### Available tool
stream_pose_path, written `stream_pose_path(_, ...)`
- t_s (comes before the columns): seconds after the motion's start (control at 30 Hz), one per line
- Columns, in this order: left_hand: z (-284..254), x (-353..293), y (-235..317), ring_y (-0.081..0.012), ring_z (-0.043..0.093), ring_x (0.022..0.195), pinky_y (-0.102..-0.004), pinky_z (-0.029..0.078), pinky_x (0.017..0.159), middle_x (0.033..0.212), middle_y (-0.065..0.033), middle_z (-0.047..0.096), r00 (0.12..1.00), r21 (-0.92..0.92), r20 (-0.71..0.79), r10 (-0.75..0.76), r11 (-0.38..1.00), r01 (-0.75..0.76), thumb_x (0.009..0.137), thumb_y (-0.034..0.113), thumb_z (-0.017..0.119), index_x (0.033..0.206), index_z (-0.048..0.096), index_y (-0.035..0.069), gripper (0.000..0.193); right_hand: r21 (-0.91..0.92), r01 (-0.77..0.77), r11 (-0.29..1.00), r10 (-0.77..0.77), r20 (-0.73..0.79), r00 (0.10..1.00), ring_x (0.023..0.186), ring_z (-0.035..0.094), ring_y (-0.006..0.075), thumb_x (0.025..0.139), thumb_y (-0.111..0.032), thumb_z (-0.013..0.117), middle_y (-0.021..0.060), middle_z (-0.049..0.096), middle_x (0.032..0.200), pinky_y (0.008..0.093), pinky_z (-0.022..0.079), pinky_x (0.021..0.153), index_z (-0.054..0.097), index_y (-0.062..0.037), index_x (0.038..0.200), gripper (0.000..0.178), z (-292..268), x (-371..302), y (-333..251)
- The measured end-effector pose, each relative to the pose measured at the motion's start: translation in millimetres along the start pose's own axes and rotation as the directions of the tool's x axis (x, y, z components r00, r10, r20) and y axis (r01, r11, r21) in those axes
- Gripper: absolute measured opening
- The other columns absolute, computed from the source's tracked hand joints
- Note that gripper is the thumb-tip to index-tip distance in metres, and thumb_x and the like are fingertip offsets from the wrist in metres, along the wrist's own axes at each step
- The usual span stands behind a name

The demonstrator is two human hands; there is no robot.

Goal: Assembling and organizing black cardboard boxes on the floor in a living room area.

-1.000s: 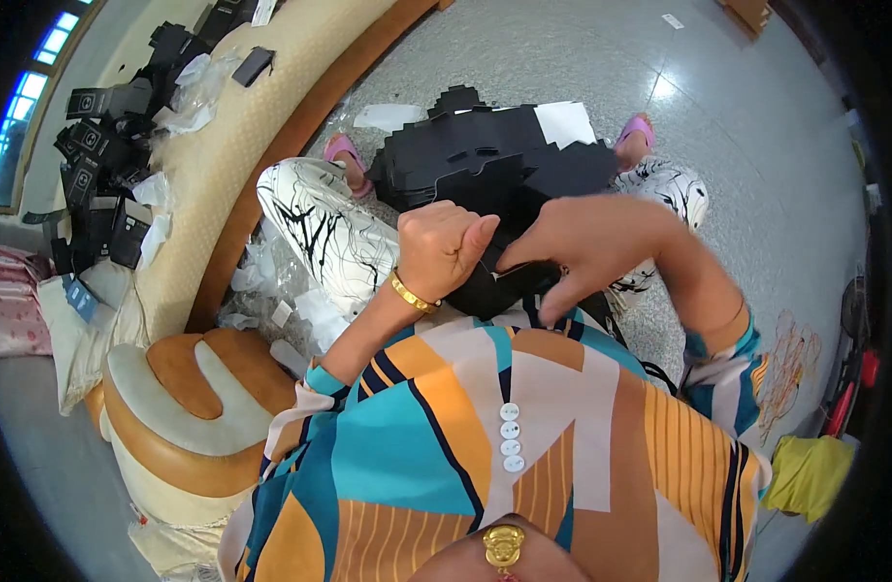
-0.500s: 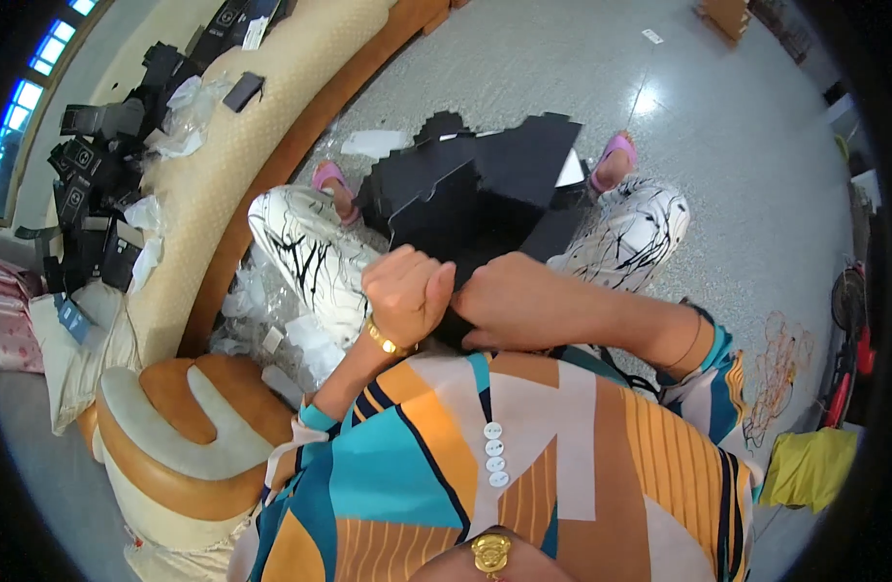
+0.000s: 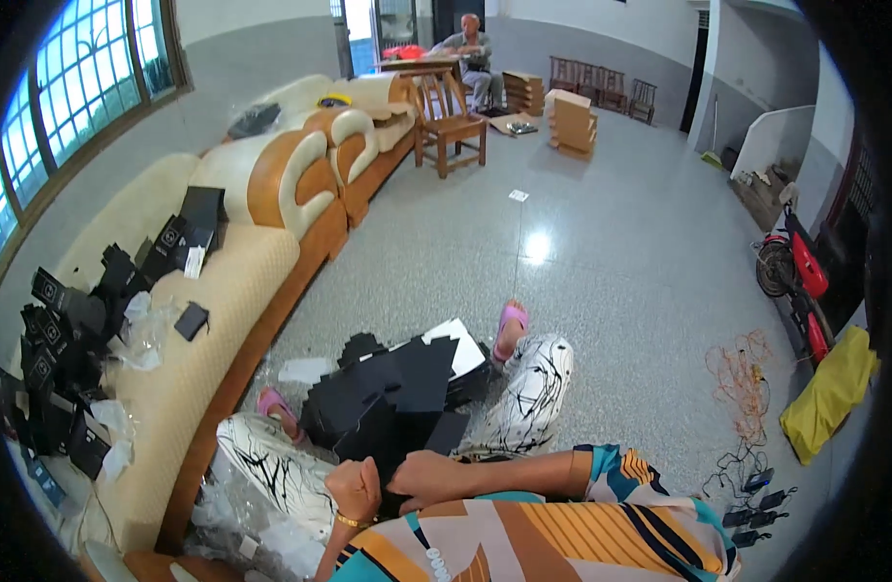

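My left hand (image 3: 356, 490) and my right hand (image 3: 428, 477) are close together in front of my torso, both with fingers curled. A piece of black cardboard (image 3: 373, 432) runs down between them, and both seem to grip its near edge; my fingers hide the exact hold. Just beyond, a stack of flat, cut black cardboard (image 3: 421, 373) lies between my legs. A white panel (image 3: 453, 347) shows at the stack's far right.
Black boxes (image 3: 53, 359) and plastic wrap lie on the sofa (image 3: 242, 276) at left. A wooden chair (image 3: 451, 126), stacked cartons (image 3: 570, 126) and a seated person (image 3: 470, 48) are farther off. Cables (image 3: 742, 378), a yellow cloth (image 3: 829, 393) and a red scooter (image 3: 805, 276) stand right.
The view has tilted up and turned, bringing the far room and the seated person into sight. My fists stay close together at the black cardboard.
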State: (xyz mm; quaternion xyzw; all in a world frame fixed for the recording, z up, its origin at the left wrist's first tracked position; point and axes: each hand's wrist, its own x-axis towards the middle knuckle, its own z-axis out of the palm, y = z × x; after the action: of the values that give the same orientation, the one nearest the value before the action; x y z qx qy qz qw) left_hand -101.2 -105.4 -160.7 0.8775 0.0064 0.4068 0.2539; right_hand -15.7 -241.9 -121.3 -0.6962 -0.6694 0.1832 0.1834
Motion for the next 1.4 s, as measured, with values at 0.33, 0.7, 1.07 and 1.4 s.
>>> stream_pose_path(0.33,12,-10,-12,-0.0279,0.039,0.035,-0.0371,0.025,0.036,0.041,-0.0116,0.038,0.985,-0.091,-0.02,-0.174,0.981,0.171,0.084,0.014,0.048,0.045,0.039,0.004,0.041,-0.151,0.001,0.989,0.008,0.056,0.998,0.071,0.059,0.0254,0.069,-0.032,0.063,0.0101,0.059,0.068,0.036,0.041,0.065,0.06,-0.0054,0.077,0.028,7,4,0)
stream_pose_path(0.7,20,-15,-24,-0.0281,0.039,0.034,-0.0366,0.027,0.035,0.041,-0.0124,0.04,0.978,-0.089,-0.07,-0.195,0.978,0.188,0.084,0.016,0.049,0.045,0.043,0.003,0.042,-0.29,-0.053,0.956,0.076,0.068,0.995,0.074,0.058,0.0203,0.07,-0.032,0.062,0.0065,0.06,0.067,0.0328,0.037,0.064,0.062,-0.0091,0.073,0.023,5,9,-10)
stream_pose_path(1.07,18,32,-18,-0.0263,0.047,0.044,-0.0353,0.033,0.039,0.053,-0.0115,0.05,0.998,0.01,0.056,-0.039,0.999,0.039,0.081,0.014,0.054,0.052,0.049,0.004,0.032,-0.219,-0.015,0.976,0.026,0.048,0.999,0.074,0.058,0.0244,0.068,-0.036,0.064,0.0083,0.06,0.068,0.0367,0.039,0.064,0.06,-0.0073,0.071,0.029,-34,12,18)
stream_pose_path(1.4,-11,68,44,-0.0289,0.056,0.079,-0.0351,0.045,0.071,0.09,-0.0134,0.057,0.964,-0.375,0.24,0.114,0.927,-0.017,0.073,0.03,0.065,0.103,0.054,0.003,0.042,0.314,0.01,0.949,-0.055,0.134,0.989,0.068,0.058,0.0288,0.064,-0.037,0.07,0.0141,0.058,0.069,0.0382,0.043,0.06,0.059,-0.0016,0.076,0.039,-91,-10,11)
